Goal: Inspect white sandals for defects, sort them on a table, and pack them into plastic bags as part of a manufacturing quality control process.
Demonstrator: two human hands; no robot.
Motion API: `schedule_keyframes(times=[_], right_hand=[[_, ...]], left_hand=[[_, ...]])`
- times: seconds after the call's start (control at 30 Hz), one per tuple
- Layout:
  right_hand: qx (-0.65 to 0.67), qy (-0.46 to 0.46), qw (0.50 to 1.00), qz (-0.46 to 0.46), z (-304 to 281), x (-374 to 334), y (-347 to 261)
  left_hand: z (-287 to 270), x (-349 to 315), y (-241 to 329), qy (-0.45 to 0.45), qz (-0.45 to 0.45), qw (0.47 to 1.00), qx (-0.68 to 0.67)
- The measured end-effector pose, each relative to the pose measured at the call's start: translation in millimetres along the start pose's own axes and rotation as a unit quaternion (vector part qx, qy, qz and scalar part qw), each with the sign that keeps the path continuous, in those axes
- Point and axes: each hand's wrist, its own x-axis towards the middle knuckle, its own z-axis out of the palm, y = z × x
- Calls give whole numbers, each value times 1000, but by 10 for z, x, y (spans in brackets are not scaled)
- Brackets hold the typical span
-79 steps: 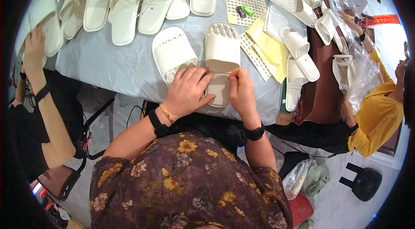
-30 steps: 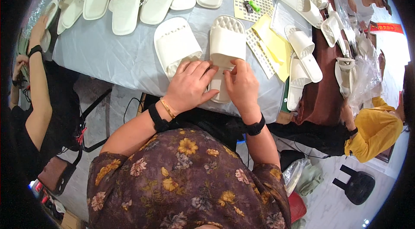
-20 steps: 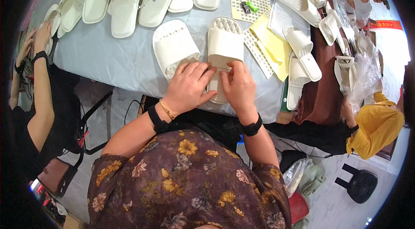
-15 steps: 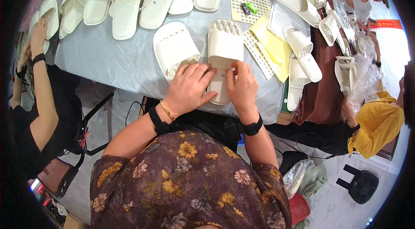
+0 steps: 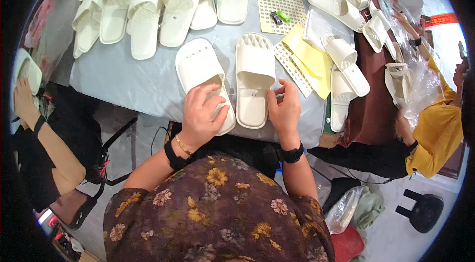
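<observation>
Two white slippers lie side by side at the near edge of the table, toes pointing away from me. My left hand (image 5: 202, 113) is over the heel part of the left slipper (image 5: 199, 64), fingers bent and apart, gripping nothing that I can see. A small printed sticker (image 5: 253, 95) sits on the footbed of the right slipper (image 5: 255, 69), just below the strap. Along that slipper's right edge is my right hand (image 5: 285, 111), its thumb by the rim and its fingers loosely bent, with nothing visible in them.
More white slippers (image 5: 180, 9) are lined up at the far left. Sticker sheets (image 5: 269, 2), a yellow paper (image 5: 309, 59) and a small green object (image 5: 283, 16) lie right of centre. Further slippers (image 5: 346, 64) rest at the right. Co-workers sit on both sides.
Both hands have drawn back from the right slipper's footbed: the left toward me onto the left slipper, the right outward to the edge. The sticker now shows uncovered.
</observation>
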Motion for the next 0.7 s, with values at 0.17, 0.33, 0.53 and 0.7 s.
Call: schedule_keyframes(times=[0.17,0.33,0.53,0.7], right_hand=[[24,-18,997,-65,39,-21,-5],[55,-35,993,-101,25,-68,-40],[126,-30,990,-61,64,-117,106],[131,-12,990,-60,39,-124,122]], left_hand=[[74,184,141,-25,-52,997,59],[174,309,146,-22,-51,995,85],[51,288,130,-23,-66,997,15],[-377,346,2,23,-254,790,-558]])
